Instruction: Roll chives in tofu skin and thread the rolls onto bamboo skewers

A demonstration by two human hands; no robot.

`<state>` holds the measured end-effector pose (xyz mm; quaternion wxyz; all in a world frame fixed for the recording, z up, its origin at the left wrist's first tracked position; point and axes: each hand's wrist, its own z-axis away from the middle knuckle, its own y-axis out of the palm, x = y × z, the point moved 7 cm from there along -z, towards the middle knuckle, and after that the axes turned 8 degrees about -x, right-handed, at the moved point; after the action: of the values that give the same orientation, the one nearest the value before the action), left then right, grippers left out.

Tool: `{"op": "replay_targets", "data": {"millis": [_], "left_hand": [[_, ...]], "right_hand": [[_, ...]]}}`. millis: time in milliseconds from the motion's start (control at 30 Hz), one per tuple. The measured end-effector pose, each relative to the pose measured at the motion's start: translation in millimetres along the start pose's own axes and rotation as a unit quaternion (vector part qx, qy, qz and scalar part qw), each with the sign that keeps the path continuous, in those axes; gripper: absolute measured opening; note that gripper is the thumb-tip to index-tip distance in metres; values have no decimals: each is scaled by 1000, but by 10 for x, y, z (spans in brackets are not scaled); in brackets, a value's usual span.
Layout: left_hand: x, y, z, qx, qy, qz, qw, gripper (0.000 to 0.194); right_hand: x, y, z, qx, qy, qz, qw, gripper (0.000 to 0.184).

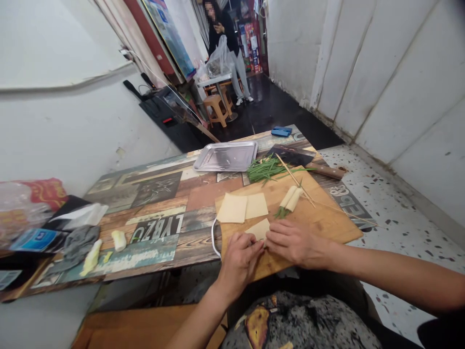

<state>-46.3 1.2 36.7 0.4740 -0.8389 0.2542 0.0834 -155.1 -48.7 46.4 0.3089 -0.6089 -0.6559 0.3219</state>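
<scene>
My left hand [240, 257] and my right hand [296, 242] meet at the near edge of a pale square bean curd sheet [259, 228]. The fingers of both are closed on that edge; whatever is inside the fold is mostly hidden. Beyond it on the wooden cutting board [327, 228] lie more bean curd sheets [231, 208], partly overlapping. Two finished-looking rolls [291, 198], with green ends sticking out, sit side by side past my right hand. Thin wooden skewers [290, 170] lie across the board's far side, beside a bunch of green chives [263, 168].
A metal tray [225, 156], a cleaver [327, 169] and a blue box [281, 131] are at the table's far end. To the left lie vegetable pieces [118, 240], a grey cloth [78, 247] and plastic bags [32, 203]. A person [227, 39] stands behind a small table.
</scene>
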Motion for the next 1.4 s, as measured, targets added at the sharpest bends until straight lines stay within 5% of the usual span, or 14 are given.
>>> {"op": "replay_targets", "data": {"millis": [133, 267, 400, 633, 967, 1200, 1400], "left_hand": [[-39, -28, 14, -34, 1, -61, 998, 15], [-161, 57, 114, 8, 35, -166, 985, 21], [-252, 51, 162, -7, 63, -224, 973, 28], [-157, 14, 102, -41, 42, -114, 992, 13], [100, 38, -125, 112, -92, -13, 989, 21], [158, 48, -194, 150, -114, 14, 982, 22], [220, 40, -133, 116, -134, 26, 984, 21]], "right_hand": [[52, 78, 29, 1, -15, 18, 1000, 29], [37, 200, -9, 38, -10, 15, 999, 23], [-7, 281, -17, 66, 6, 6, 998, 17], [-130, 360, -59, 114, 50, -55, 991, 20], [-329, 382, -170, 138, 114, -119, 977, 34], [-130, 215, -88, 41, -12, 8, 999, 29], [-216, 365, -73, 80, -17, -37, 996, 19]]}}
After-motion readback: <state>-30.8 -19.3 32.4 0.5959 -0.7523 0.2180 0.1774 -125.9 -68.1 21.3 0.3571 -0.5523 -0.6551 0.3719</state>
